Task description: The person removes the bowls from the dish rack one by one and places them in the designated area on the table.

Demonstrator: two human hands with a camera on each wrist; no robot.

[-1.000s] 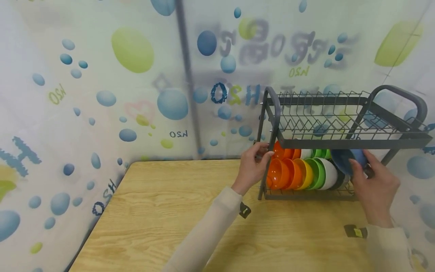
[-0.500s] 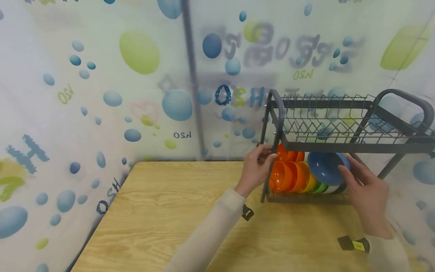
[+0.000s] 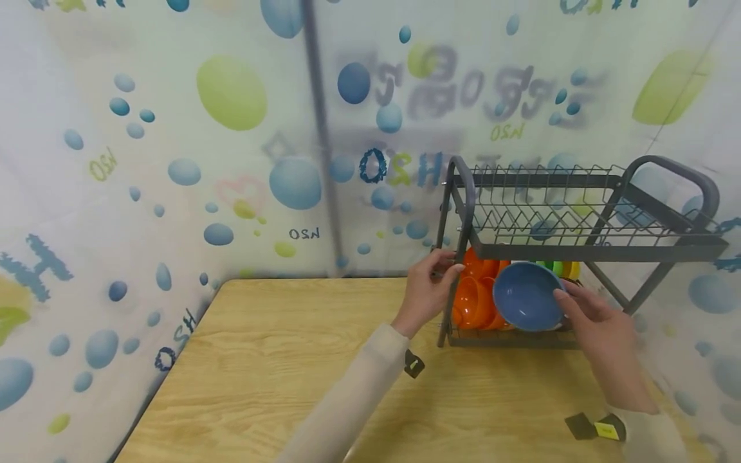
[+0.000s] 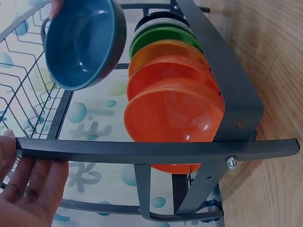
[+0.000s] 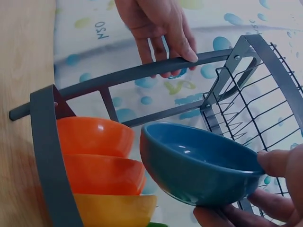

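Note:
A blue bowl (image 3: 528,297) is pinched at its right rim by my right hand (image 3: 604,331), thumb on the rim and fingers beneath. It hangs tilted, its inside facing me, in front of the lower shelf of a dark grey dish rack (image 3: 602,252). My left hand (image 3: 427,289) grips the rack's left upright (image 4: 104,150), fingers and thumb around the bar. Behind the blue bowl, orange bowls (image 3: 470,302) stand on edge in a row on the lower shelf. The left wrist view shows a green bowl (image 4: 163,38) further along that row; the blue bowl hides part of it in the head view.
The rack's upper wire basket (image 3: 538,212) overhangs the bowls. It stands at the back right of a wooden table (image 3: 278,360), close to a patterned curtain (image 3: 231,161). Small dark tabs with a yellow label (image 3: 606,429) lie near the right sleeve.
My right hand has drawn the blue bowl out from the right end of the lower shelf and leftward, turning its inside toward me. The left hand keeps its grip on the upright.

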